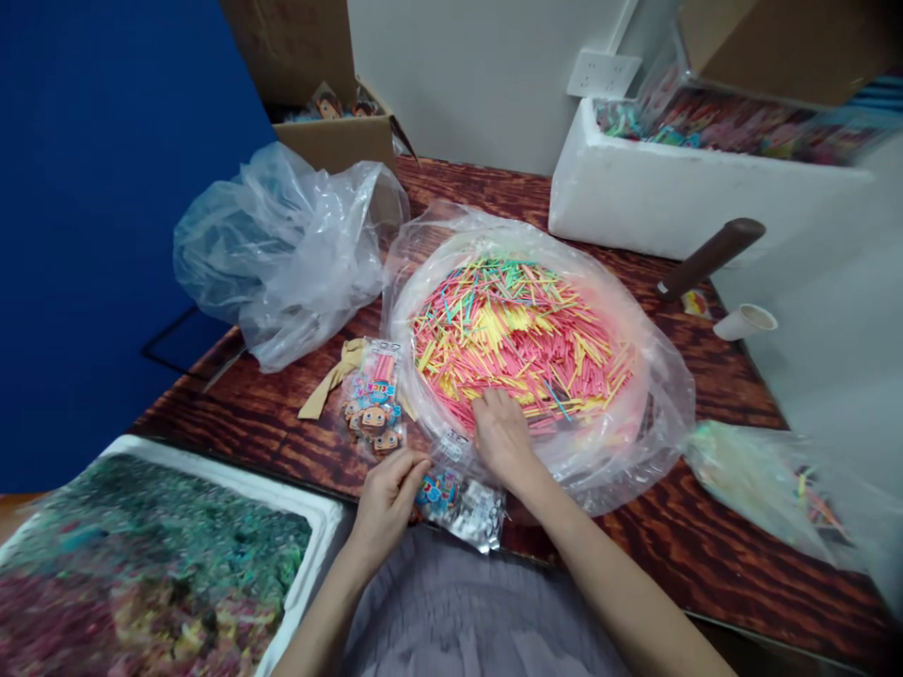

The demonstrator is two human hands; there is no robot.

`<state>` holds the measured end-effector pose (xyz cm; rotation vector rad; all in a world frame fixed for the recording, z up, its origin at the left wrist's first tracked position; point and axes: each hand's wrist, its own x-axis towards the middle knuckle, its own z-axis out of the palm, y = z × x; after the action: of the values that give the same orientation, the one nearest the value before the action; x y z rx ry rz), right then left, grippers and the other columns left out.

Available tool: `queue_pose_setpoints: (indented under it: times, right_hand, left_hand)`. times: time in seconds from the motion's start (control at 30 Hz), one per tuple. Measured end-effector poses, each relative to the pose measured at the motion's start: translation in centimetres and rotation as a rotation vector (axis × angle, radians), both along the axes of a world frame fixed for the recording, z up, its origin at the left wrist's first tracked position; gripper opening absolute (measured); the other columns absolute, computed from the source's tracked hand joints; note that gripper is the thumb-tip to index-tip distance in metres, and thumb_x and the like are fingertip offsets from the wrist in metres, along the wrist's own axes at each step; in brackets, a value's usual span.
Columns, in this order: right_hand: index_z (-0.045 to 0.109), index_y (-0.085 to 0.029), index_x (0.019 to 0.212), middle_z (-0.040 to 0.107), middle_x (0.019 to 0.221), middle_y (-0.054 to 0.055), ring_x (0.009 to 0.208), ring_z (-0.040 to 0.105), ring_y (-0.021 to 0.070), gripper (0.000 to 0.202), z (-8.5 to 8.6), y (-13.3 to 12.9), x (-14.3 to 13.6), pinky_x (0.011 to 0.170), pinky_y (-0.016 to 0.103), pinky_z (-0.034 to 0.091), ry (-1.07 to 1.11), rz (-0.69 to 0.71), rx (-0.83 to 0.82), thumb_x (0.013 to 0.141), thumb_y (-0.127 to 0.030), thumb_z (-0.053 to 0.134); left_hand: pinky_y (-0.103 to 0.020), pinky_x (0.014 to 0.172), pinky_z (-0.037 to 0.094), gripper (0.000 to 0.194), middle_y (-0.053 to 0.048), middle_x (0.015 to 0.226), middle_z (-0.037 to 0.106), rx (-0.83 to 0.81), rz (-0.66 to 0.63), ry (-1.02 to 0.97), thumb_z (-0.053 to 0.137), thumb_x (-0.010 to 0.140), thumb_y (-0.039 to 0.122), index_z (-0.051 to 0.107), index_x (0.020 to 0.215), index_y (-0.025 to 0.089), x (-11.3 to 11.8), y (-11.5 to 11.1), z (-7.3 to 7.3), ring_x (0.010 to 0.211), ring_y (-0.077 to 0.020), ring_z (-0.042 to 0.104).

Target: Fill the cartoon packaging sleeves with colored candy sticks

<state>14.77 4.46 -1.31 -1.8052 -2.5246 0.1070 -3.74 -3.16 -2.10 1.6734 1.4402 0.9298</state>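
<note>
A wide round basin lined with clear plastic (667, 395) holds a heap of thin coloured sticks (522, 338), mostly pink and yellow, with green and blue ones at the back. My right hand (502, 434) reaches over the near rim, its fingers curled down on the sticks; the fingertips are partly hidden. Lower left, my left hand (389, 491) is closed, thumb and forefinger pinched at the edge of a small printed plastic packet (458, 503) at the table edge. Beyond it lie packets with cartoon monkey faces (373, 414), one with pink sticks showing, and a tan cloth-like strip (331, 381).
Crumpled clear plastic (296, 254) lies left of the basin, before a cardboard box (339, 141). A white foam box (691, 197) stands back right, near a brown tube (712, 256) and paper cup (744, 322). Another foam box (321, 517) of coloured pieces sits lower left.
</note>
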Motion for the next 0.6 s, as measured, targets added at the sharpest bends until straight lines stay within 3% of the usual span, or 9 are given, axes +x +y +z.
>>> queue_pose_setpoints:
  times: [0.3,0.6]
  right_hand:
    - [0.062,-0.011,0.097,0.061,0.101,0.016,0.095,0.05,0.0297,0.016,0.0,0.3,-0.6,0.079,0.04,0.034,-0.083,0.062,-0.021,0.088,-0.011,0.049]
    - [0.06,-0.018,0.091,0.068,0.089,0.008,0.084,0.059,0.0219,0.017,-1.3,1.3,3.2,0.071,0.029,0.035,0.153,-0.042,-0.143,0.095,-0.018,0.044]
  left_hand:
    - [-0.024,0.067,0.042,0.025,-0.002,0.075,0.061,0.008,0.031,-0.008,0.047,0.095,0.031,0.062,0.08,0.018,-0.4,0.6,-0.6,0.072,-0.0154,0.057]
    - [-0.025,0.068,0.044,0.026,-0.002,0.077,0.064,-0.02,0.082,-0.064,0.049,0.093,0.034,0.066,0.083,0.017,-0.8,1.0,-0.7,0.073,-0.0161,0.059]
